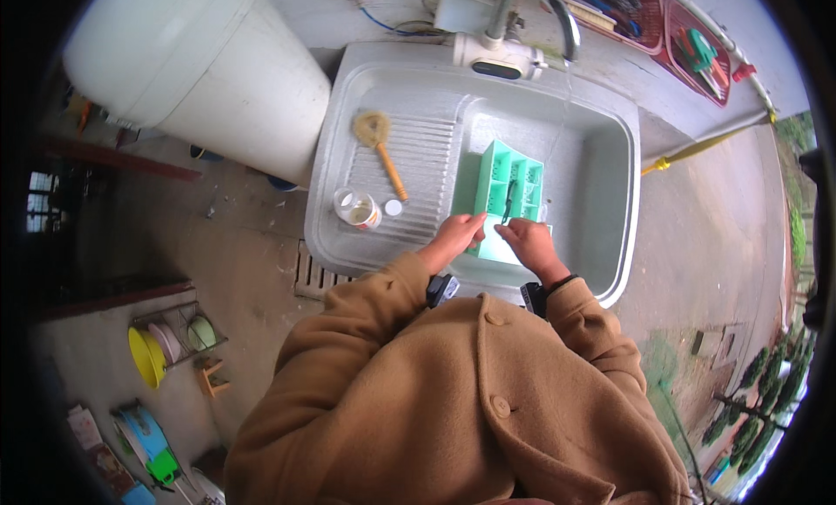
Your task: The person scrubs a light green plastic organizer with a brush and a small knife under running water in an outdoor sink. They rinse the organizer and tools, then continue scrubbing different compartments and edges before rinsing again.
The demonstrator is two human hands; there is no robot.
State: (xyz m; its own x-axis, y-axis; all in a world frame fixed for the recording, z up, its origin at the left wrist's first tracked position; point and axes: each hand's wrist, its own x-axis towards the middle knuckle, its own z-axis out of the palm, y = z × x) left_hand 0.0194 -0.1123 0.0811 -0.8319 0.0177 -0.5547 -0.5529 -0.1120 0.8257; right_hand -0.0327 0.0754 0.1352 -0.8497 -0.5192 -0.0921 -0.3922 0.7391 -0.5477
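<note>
In the sink basin sits a mint-green compartment box (494, 172), tilted, with its divided side facing up. My left hand (458, 237) is closed at its near left edge, gripping it. My right hand (529, 245) is closed around the lower end of a slim dark stick-like tool (509, 205), perhaps a small brush; its upper end lies over the compartments, and its exact kind is too small to tell. A thin stream of water (568, 87) falls from the curved faucet (570, 37) behind the box, to its right.
On the ribbed drainboard (427, 148) at left lie a wooden-handled round brush (380, 152), a clear jar (359, 211) on its side and a white lid (394, 208). A large white tank (252, 78) stands left of the sink. Red baskets (697, 57) sit at the back right.
</note>
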